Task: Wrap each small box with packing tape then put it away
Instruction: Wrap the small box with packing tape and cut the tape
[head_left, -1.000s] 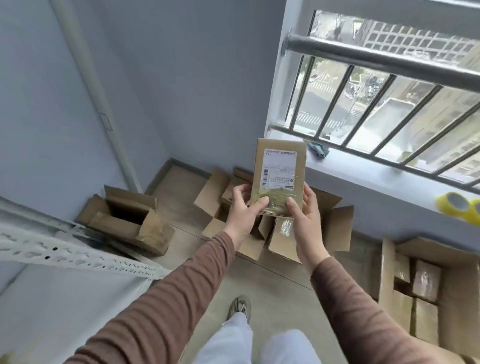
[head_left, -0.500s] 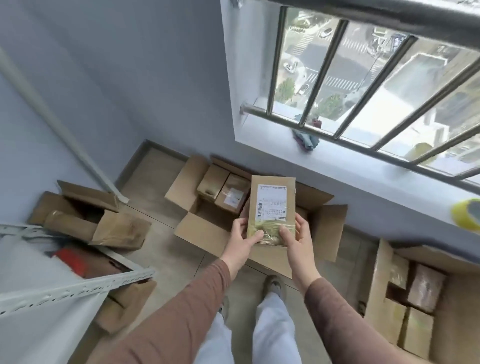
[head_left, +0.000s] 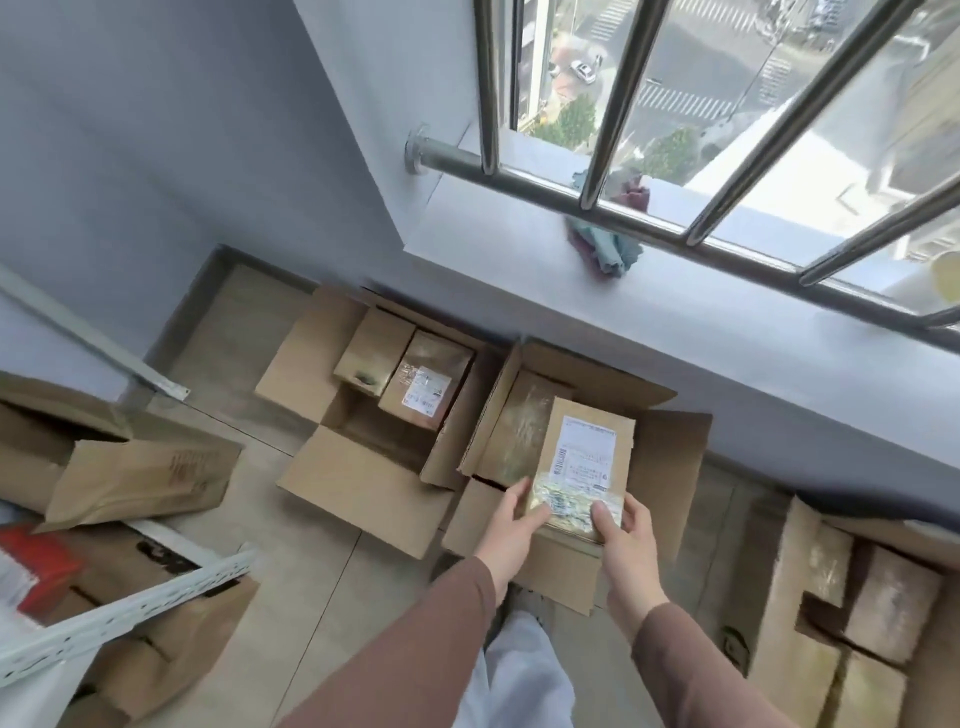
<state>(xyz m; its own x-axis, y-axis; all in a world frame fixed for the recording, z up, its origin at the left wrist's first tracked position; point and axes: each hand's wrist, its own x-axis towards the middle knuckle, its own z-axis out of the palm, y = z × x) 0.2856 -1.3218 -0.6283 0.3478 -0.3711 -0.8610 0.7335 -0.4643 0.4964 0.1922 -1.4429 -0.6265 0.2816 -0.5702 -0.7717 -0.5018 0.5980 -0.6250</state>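
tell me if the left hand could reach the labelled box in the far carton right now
Probably not yet: the left hand and right hand both grip the small box. The labelled box lies uncovered in the open far carton.

Both hands hold a small box over an open carton, a second carton just left, a third at right.

Open cardboard cartons holding taped parcels are crowding the tiled floor of a high-rise storeroom, beside metal shelving and a barred window overlooking streets.
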